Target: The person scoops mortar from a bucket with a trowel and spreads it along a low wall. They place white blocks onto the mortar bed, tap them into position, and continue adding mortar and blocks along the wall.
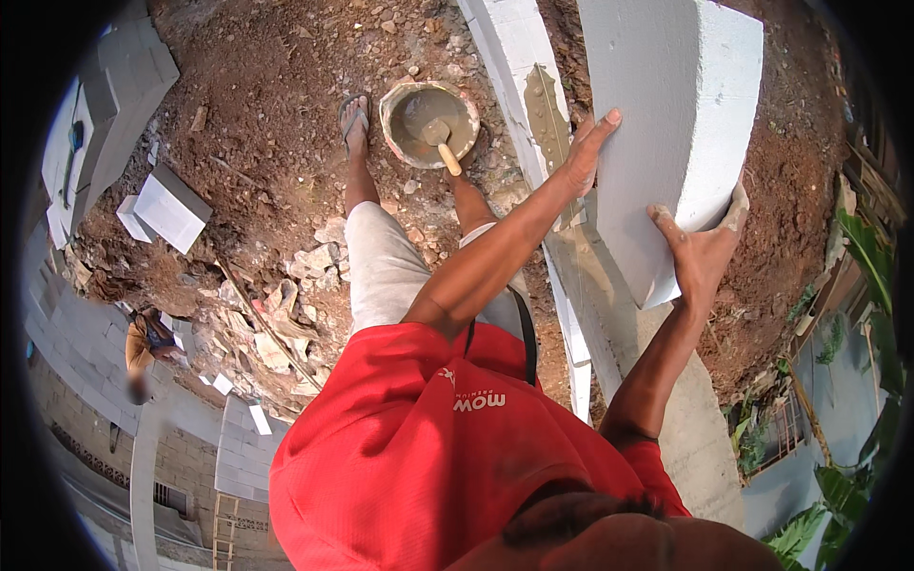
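Note:
A large white-grey block rises at the right, over the grey footing of a low wall. My left hand is against its left face and edge, fingers bent onto it. My right hand grips its lower right corner, thumb on the near face. Left of the block runs a row of white blocks with a patch of wet grey mortar on its side. A bucket of grey mix, with a wooden-handled trowel in it, sits by my feet.
Loose white blocks and a stack lie at the left on rubbly soil. Another person crouches at the far left. A bamboo ladder shows lower left. Plants and a pale building wall border the right.

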`<action>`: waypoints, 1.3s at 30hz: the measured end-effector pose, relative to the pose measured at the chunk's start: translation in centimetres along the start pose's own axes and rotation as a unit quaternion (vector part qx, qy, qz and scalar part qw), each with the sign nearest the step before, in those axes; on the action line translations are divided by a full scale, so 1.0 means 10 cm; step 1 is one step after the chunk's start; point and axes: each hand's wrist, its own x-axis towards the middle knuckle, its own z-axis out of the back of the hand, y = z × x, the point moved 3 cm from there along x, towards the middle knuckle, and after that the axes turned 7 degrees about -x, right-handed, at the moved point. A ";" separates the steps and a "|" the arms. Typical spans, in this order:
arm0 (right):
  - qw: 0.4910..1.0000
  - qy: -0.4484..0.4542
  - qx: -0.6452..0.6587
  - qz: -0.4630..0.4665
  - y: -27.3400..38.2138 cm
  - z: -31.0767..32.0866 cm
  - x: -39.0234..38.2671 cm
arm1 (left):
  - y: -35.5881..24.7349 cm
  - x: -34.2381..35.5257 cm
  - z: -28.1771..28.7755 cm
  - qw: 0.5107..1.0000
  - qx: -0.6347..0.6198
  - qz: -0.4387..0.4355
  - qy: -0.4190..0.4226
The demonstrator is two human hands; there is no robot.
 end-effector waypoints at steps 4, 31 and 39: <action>0.999 0.021 0.019 -0.023 -0.39 -0.36 -0.26 | 0.52 -0.15 0.43 0.997 0.008 0.033 -0.068; 0.992 0.095 0.073 -0.041 -0.70 -1.40 -0.72 | 1.24 -0.45 1.42 0.934 0.234 0.082 -0.257; 0.995 0.076 0.039 -0.044 -0.64 -1.62 -0.65 | 1.09 -0.40 1.28 0.924 0.155 0.159 -0.310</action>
